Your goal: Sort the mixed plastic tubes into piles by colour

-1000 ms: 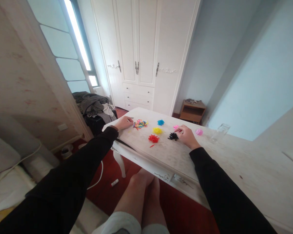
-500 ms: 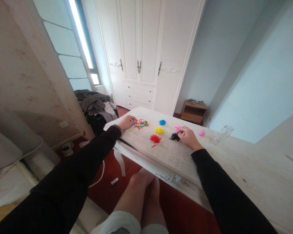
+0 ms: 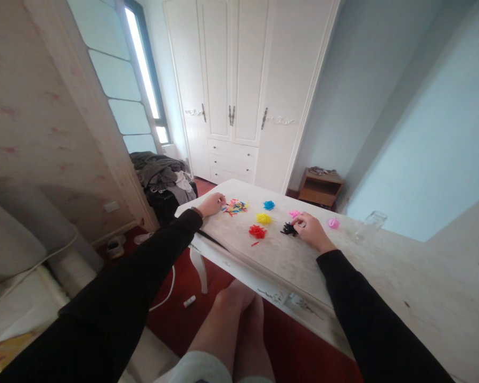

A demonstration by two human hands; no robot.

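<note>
My left hand (image 3: 212, 204) is at the far left of the table, its fingers curled together beside a mixed pile of small coloured pieces (image 3: 237, 207). Something tiny and dark may show at its fingertips, too small to name. My right hand (image 3: 312, 232) reaches in from the right, fingertips pinched at a pile of small black pieces (image 3: 289, 229); whatever they pinch is hidden. Between the hands lie a red pile (image 3: 257, 231), a yellow pile (image 3: 264, 218) and a blue pile (image 3: 269, 205). A pink pile (image 3: 294, 214) sits just behind the right fingers.
On the white table (image 3: 279, 260), a round pink item (image 3: 333, 223) and a clear glass container (image 3: 372, 225) stand right of my right hand. One red piece (image 3: 255, 244) lies apart near the front edge. Behind are a white wardrobe (image 3: 247, 80) and a small wooden cabinet (image 3: 320, 189).
My left hand has drawn its fingers in and turned slightly at the mixed pile. My right hand stays at the black pile. The whole view has shifted a little.
</note>
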